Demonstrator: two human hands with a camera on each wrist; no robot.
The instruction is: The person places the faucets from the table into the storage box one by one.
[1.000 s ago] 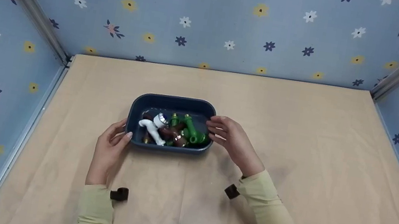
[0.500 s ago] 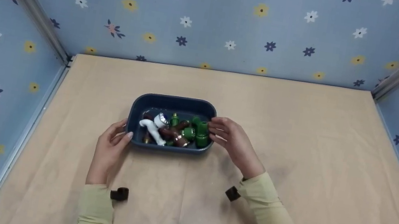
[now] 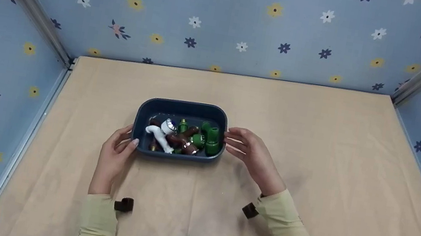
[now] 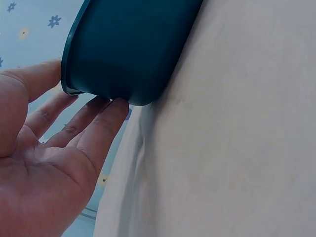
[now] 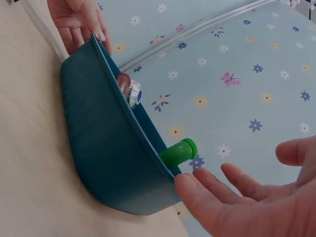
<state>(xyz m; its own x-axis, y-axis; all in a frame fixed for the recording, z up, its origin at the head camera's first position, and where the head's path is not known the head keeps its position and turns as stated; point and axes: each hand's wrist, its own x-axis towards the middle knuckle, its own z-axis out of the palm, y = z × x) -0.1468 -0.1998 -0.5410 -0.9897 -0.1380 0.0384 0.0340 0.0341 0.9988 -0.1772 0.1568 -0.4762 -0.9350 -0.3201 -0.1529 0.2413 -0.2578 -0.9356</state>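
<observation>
A dark blue basin (image 3: 176,156) stands on the table with several plastic taps inside. Among these are a white tap (image 3: 160,138), a brown tap (image 3: 189,147) and a green tap (image 3: 212,142) that stands up by the right end wall. At the basin's left end, my left hand (image 3: 115,157) holds the corner, thumb at the rim and fingertips against the outer wall. My right hand (image 3: 257,158) is beside the right end, fingers loosely extended and nothing in them. In the right wrist view the green tap's threaded end pokes above the rim.
A beige cloth (image 3: 336,156) covers the table. Blue flowered panels (image 3: 235,19) enclose the back and both sides, with metal posts at the corners. A small black camera (image 3: 124,205) is worn on the left wrist, another (image 3: 250,211) on the right.
The green tap tipped against the right end, from leaning at an angle to standing more upright. My right hand has since drawn back off the rim, right and toward me. The left hand stays put.
</observation>
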